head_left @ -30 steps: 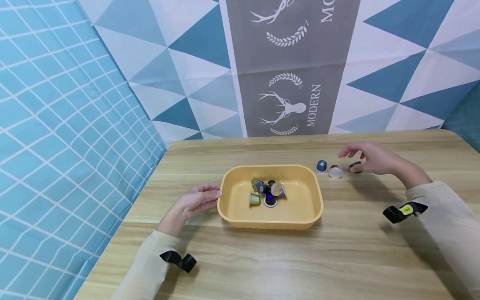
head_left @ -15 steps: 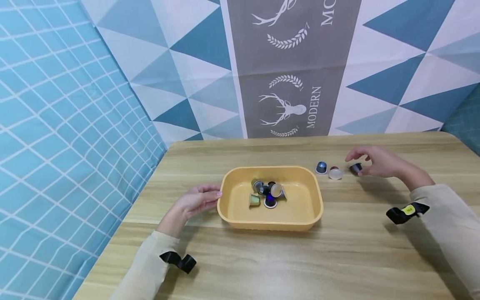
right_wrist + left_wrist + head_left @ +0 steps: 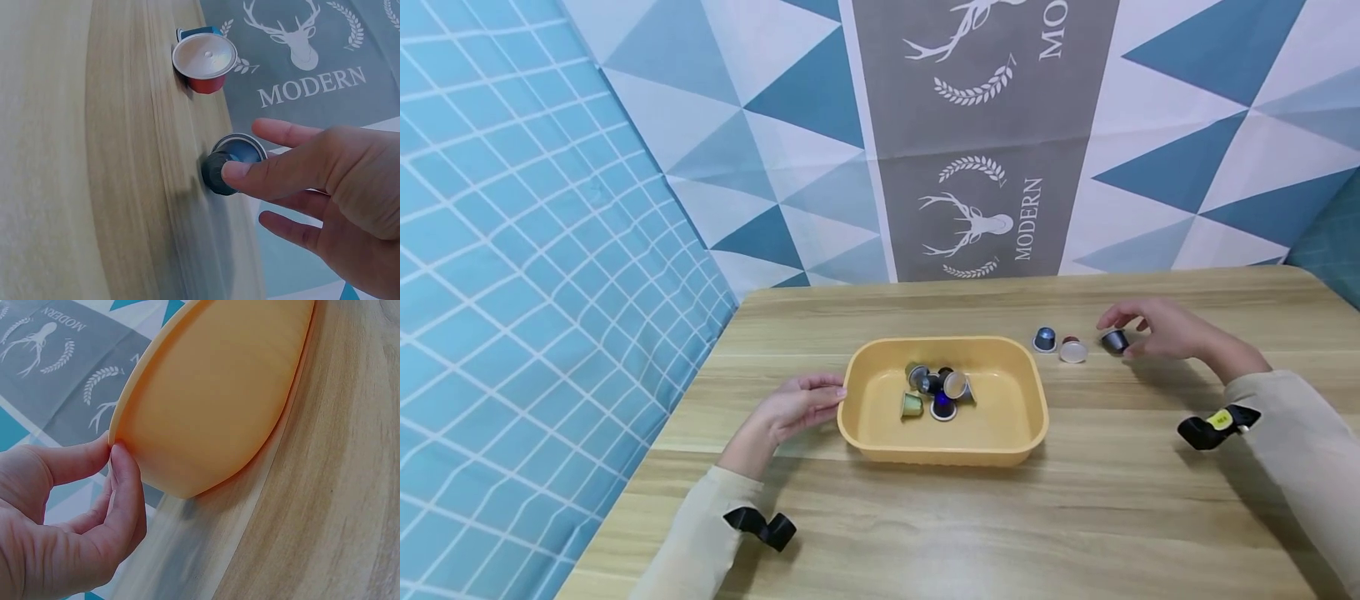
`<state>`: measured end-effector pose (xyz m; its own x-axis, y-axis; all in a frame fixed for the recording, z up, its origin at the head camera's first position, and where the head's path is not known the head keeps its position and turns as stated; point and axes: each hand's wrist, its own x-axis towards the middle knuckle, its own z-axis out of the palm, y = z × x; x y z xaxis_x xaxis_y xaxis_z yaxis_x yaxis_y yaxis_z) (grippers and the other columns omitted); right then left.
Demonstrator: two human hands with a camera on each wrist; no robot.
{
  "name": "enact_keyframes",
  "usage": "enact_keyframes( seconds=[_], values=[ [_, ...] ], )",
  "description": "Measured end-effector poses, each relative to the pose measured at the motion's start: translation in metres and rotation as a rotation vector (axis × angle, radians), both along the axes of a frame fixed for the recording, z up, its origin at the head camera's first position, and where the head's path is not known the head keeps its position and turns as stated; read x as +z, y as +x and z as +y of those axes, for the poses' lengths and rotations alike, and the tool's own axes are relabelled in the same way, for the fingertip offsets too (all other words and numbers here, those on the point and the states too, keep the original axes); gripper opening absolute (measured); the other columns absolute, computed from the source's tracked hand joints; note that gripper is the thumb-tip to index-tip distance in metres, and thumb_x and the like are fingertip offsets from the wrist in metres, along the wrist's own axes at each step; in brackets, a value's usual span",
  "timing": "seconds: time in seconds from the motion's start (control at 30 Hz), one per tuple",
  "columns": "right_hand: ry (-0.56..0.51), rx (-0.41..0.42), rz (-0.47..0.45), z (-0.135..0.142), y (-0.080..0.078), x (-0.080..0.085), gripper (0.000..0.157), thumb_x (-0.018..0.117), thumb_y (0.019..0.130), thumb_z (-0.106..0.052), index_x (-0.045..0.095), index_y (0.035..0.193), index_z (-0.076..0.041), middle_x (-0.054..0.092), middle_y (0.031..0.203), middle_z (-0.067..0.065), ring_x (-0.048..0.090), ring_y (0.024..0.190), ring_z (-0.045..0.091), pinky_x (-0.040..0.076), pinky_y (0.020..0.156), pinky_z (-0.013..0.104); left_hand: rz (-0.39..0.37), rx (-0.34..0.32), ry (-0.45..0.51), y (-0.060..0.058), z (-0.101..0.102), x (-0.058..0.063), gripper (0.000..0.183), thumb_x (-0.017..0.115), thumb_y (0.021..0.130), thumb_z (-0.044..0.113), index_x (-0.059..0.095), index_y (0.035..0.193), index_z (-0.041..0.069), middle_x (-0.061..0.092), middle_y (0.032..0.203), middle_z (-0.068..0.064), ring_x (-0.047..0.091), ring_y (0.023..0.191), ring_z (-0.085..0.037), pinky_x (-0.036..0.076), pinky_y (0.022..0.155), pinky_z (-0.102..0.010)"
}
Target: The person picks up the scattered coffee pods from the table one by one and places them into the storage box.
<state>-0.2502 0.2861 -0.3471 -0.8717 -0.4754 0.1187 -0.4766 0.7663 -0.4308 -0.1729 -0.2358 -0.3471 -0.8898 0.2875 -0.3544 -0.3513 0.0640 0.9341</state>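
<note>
My left hand [image 3: 797, 404] pinches the left rim of a yellow plastic tray [image 3: 943, 457] between thumb and fingers; the left wrist view shows this grip close up. Inside the tray lies a cluster of coffee capsules, among them a green one [image 3: 912, 405] and a dark blue one [image 3: 943, 406]. On the table at right, my right hand [image 3: 1172, 329] is at a dark coffee capsule [image 3: 1115, 340]. In the right wrist view the thumb tip overlaps this tilted capsule [image 3: 215, 172], while the index finger stands apart from it and the other fingers are spread.
Left of the dark capsule stand a red coffee capsule with a pale lid [image 3: 1072, 350] and a blue one [image 3: 1044, 339]. The wooden table [image 3: 880, 525] ends at a patterned cloth backdrop [image 3: 820, 167], with blue checked cloth [image 3: 550, 250] along the left.
My right hand has shifted slightly right, and its thumb covers less of the dark capsule, which has turned a little. My left hand stays on the tray rim.
</note>
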Motion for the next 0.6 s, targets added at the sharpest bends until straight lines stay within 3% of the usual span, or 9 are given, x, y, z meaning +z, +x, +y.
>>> enact_keyframes(
  seconds=[0.6],
  values=[
    [-0.019, -0.018, -0.015, -0.0018, -0.0011, -0.0054, 0.036, 0.075, 0.07, 0.01, 0.066, 0.102, -0.004, 0.069, 0.1, 0.011, 0.062, 0.097, 0.033, 0.056, 0.079, 0.052, -0.006, -0.001, 0.011, -0.0007, 0.0, -0.0001, 0.031, 0.055, 0.094, 0.003, 0.05, 0.123, -0.007, 0.068, 0.089, 0.005, 0.067, 0.082, -0.003, 0.058, 0.077, -0.017]
  ],
)
